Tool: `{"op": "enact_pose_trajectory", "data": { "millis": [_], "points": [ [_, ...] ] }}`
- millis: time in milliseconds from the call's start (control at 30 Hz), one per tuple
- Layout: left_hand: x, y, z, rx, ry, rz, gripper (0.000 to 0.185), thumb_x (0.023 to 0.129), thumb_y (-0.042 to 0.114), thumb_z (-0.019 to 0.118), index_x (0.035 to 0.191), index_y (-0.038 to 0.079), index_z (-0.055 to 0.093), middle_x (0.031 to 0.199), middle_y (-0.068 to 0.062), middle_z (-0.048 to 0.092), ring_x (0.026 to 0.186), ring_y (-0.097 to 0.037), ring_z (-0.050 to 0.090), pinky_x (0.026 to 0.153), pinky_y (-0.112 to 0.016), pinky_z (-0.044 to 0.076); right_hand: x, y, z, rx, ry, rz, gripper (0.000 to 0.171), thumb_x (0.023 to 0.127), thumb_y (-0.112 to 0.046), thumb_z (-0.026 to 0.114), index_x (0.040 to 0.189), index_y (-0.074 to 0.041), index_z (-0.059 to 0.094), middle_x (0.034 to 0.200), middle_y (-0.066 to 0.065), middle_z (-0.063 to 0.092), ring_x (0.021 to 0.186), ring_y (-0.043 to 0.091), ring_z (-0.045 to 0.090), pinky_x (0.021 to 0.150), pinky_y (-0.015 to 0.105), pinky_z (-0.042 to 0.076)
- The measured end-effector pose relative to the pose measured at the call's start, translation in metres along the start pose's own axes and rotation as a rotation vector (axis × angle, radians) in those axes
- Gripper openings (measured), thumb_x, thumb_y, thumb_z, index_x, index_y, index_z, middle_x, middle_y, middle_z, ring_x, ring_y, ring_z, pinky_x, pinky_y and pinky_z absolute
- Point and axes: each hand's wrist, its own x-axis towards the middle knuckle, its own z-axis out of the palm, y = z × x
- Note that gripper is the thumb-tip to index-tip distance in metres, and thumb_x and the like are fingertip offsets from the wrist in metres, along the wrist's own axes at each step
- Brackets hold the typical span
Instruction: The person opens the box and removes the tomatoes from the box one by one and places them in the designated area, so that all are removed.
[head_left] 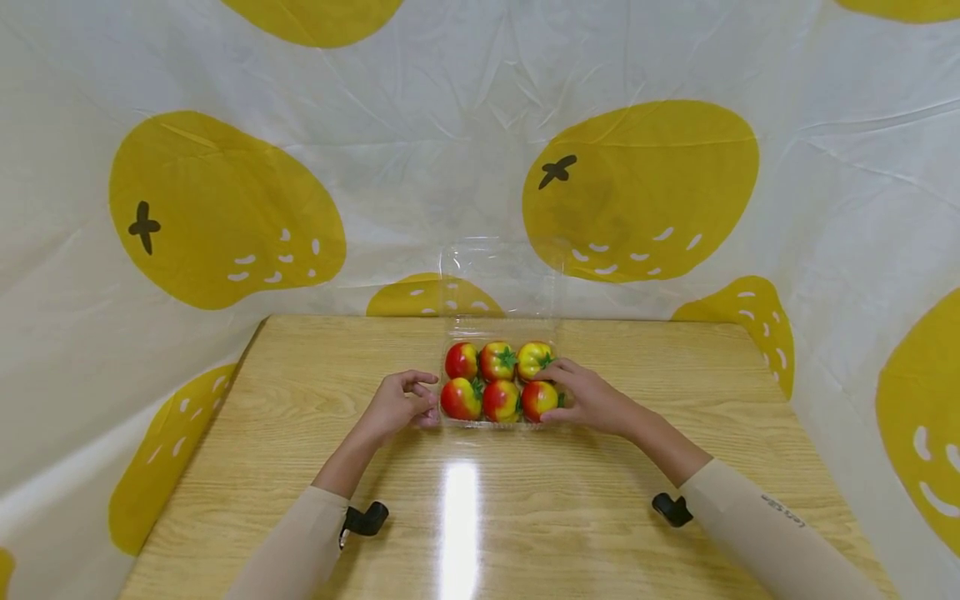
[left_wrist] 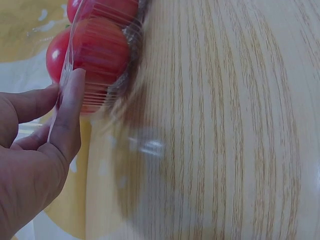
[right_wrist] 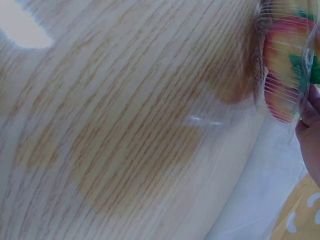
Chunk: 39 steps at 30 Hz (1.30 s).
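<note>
Where the yellow-spotted white sheet (head_left: pixel 480 150) hangs as a backdrop on three sides, a light wooden bench (head_left: pixel 615 517) fills the lower half of the head view, with a bright streak of glare on its near middle. Toward the bench's far edge, about midway across, sits a clear plastic clamshell box (head_left: pixel 498 417), its transparent lid (head_left: pixel 501 275) standing open and upright behind it against the sheet. Six tomatoes (head_left: pixel 501 402) lie inside in two rows of three: they are mostly red, shading to yellow, with green stalks, and the far right one is the yellowest. Through the box's ribbed clear wall the left wrist view shows the red fruit close up.

Beige sleeves cover both forearms, and a small black fitting shows at each wrist. The left hand (head_left: pixel 397 404) is at the box's near left corner; its grip is loosely apart, fingers gently bent, with one finger (left_wrist: pixel 70 115) laid straight against the thin plastic edge and the thumb just beside it. The right hand (head_left: pixel 588 398) is at the box's right side, its fingers curved round the near right corner and lying against the near right tomato; whether they pinch the rim or merely rest on it I cannot tell. Its fingertip edge shows touching the plastic in the right wrist view.

Small dark lettering runs along the right sleeve (head_left: pixel 783 510), too small to read
</note>
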Motion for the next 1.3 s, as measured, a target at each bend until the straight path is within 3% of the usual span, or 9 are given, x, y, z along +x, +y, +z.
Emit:
{"op": "enact_pose_trajectory", "data": {
  "millis": [467,1300],
  "points": [
    [-0.0009,0.0008,-0.0001,-0.003,0.000,0.002,0.039,0.088,-0.007,0.061,0.127,-0.002,0.055,0.096,-0.018,0.057,0.068,-0.021,0.067,0.069,-0.044,0.062,-0.0001,0.0062,-0.0020,0.037,0.016,-0.011,0.062,0.080,-0.042,0.076,0.132,-0.015,0.056,0.127,0.004,0.055,0.118,0.025,0.056,0.096,0.047,0.052],
    [0.0007,-0.0006,-0.0020,0.005,-0.006,-0.010,0.038,0.088,-0.008,0.061,0.125,-0.001,0.057,0.097,-0.018,0.058,0.069,-0.022,0.067,0.071,-0.043,0.062,-0.0036,0.0030,-0.0064,0.078,0.125,-0.028,0.061,0.080,-0.042,0.077,0.132,-0.015,0.057,0.122,0.000,0.052,0.114,0.020,0.054,0.095,0.046,0.053]
  ]
}}
